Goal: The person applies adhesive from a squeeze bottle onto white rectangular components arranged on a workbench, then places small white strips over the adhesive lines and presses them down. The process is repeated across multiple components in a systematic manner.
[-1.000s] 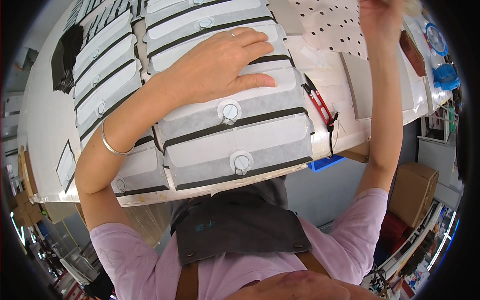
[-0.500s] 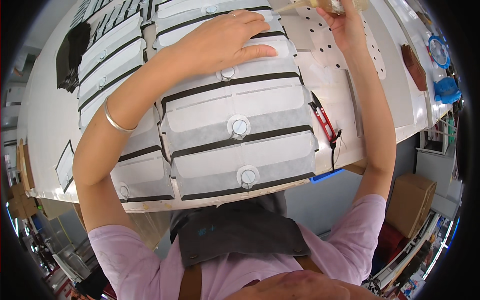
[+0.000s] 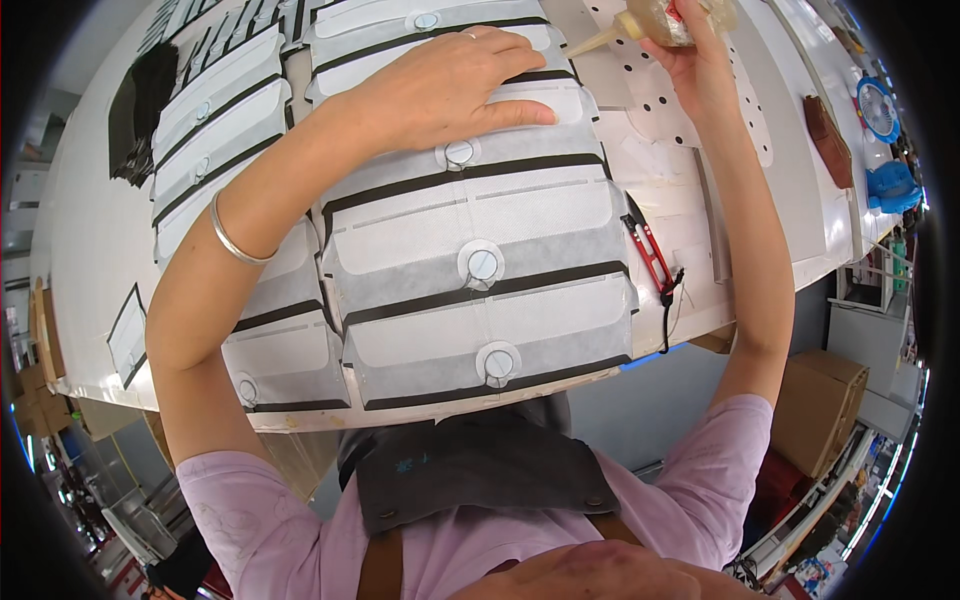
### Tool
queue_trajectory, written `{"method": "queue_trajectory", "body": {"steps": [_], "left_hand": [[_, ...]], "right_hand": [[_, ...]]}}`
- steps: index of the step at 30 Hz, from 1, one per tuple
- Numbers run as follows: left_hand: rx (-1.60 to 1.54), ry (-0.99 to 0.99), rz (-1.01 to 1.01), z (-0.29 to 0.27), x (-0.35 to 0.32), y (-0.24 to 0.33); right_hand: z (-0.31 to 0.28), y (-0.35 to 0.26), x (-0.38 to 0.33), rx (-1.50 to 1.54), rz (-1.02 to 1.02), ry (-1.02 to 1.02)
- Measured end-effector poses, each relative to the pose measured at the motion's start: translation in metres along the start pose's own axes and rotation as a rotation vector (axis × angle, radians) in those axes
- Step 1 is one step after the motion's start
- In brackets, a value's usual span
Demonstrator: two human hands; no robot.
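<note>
Right hand [image 3: 700, 60] fingers and glue bottle [image 3: 655, 20] cut off by top edge.

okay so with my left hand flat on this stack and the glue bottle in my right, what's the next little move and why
Probably bring the glue bottle in your right hand leftward so its nozzle meets the panel your left hand pins flat; the tip points that way but hangs short of it.

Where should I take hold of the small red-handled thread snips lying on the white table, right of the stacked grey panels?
Probably the red handles of the red-handled thread snips, pinched across their width from above. They lie flat on the white table, dark tips pointing away toward the far side, so the handles are the safe broad part. Come from the right, since the grey fabric panels crowd the left side and a dark cord trails off the near end.
</note>
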State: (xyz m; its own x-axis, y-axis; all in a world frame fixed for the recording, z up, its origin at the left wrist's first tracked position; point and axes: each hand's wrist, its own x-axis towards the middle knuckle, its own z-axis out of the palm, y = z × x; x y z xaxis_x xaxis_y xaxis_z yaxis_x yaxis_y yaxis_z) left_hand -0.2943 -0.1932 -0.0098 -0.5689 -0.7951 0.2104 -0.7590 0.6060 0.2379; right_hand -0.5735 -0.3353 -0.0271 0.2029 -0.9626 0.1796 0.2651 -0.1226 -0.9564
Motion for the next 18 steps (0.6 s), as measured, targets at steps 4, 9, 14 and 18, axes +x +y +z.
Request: {"method": "queue_trajectory", "body": {"steps": [4, 9, 14, 18], "left_hand": [[0.006, 0.000, 0.001, 0.000, 0.000, 0.000], [0.015, -0.002, 0.002, 0.000, 0.001, 0.000], [0.024, 0.010, 0.005, 0.001, 0.000, 0.000], [0.015, 0.010, 0.009, 0.000, -0.002, -0.001]], "right_hand": [[0.000, -0.005, -0.007, -0.004, 0.006, -0.049], [0.003, -0.004, -0.008, -0.032, -0.037, -0.036], [0.017, -0.002, 0.001, -0.113, -0.203, -0.052], [0.022, -0.015, 0.014, -0.065, -0.326, -0.136]]}}
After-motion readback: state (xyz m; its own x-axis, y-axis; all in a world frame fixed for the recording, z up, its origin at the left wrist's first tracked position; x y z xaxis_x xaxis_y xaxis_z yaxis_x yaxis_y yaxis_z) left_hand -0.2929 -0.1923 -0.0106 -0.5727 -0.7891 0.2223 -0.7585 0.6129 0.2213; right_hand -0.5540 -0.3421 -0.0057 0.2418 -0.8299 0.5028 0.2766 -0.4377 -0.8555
